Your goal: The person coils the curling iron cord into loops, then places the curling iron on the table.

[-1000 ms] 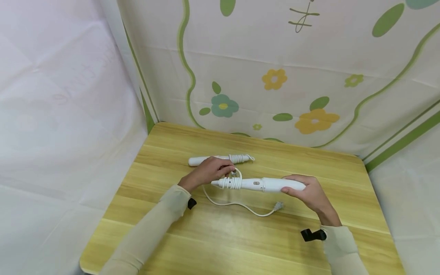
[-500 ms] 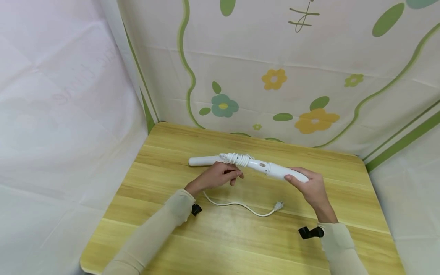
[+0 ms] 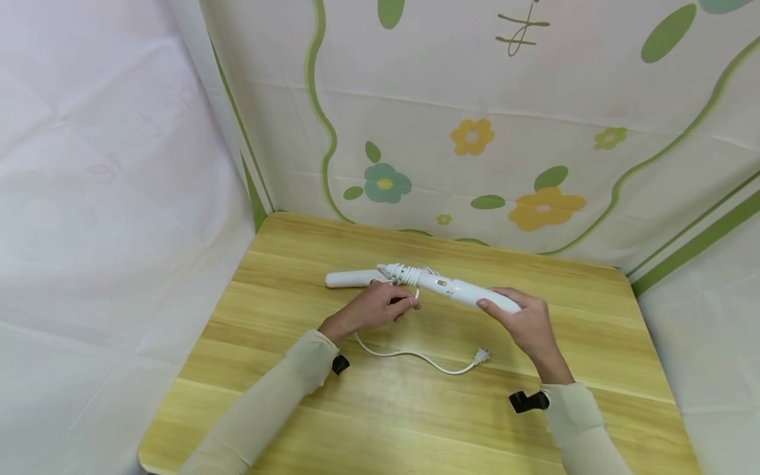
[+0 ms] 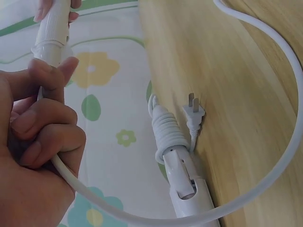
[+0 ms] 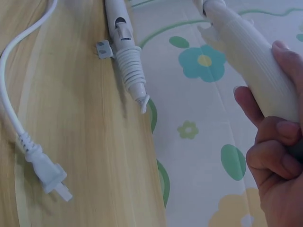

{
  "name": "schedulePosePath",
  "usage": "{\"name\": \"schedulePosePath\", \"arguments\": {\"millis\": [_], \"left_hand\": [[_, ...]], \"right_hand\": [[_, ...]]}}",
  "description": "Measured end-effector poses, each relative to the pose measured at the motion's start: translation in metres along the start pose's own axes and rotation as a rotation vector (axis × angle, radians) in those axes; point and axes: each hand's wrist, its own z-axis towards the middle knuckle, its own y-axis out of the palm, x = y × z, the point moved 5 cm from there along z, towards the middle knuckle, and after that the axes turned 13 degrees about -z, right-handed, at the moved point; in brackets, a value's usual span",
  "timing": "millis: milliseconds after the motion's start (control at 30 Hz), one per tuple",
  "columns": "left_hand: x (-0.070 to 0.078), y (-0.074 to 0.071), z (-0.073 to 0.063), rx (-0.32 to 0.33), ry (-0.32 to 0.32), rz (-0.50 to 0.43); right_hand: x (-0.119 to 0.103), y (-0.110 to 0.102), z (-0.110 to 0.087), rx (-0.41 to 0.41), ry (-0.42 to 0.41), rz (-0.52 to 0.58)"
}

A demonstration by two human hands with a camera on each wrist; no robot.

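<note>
A white hair iron (image 3: 472,294) is held above the table, its wrapped cord end to the left. My right hand (image 3: 525,323) grips its thick end; the right wrist view shows fingers (image 5: 272,151) curled round the iron's body (image 5: 255,66). Just below the cord coils, my left hand (image 3: 369,307) holds the white cord (image 4: 143,221), which runs through its curled fingers in the left wrist view. The loose cord's plug (image 3: 481,357) lies on the table. Behind, a second white hair iron (image 3: 347,279) lies with its cord wrapped; the held one partly covers it.
The wooden table (image 3: 380,422) meets a white cloth backdrop (image 3: 415,99) with flower prints at its far edge. Cloth (image 3: 119,231) also hangs at the left side. Beside the lying iron's coils sits its own plug (image 4: 193,111).
The held iron has moved up and away from the front, then slightly left, and now tilts. My left hand came off the coils, shifted a little right, and now has cord at its fingers.
</note>
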Motion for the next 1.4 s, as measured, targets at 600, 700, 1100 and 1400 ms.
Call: {"name": "schedulePosePath", "arguments": {"millis": [600, 700, 1100, 1400], "left_hand": [[-0.008, -0.027, 0.007, 0.109, -0.105, 0.109], [-0.011, -0.028, 0.014, 0.108, -0.088, 0.201], [-0.011, -0.021, 0.032, -0.108, 0.032, 0.203], [-0.014, -0.014, 0.034, -0.264, -0.005, -0.231]], "right_hand": [[0.015, 0.002, 0.008, -0.046, -0.041, -0.213], [0.019, 0.004, 0.009, -0.098, -0.065, -0.220], [0.029, 0.005, 0.008, -0.332, -0.082, -0.169], [0.024, -0.007, 0.002, -0.381, -0.154, 0.097]]}}
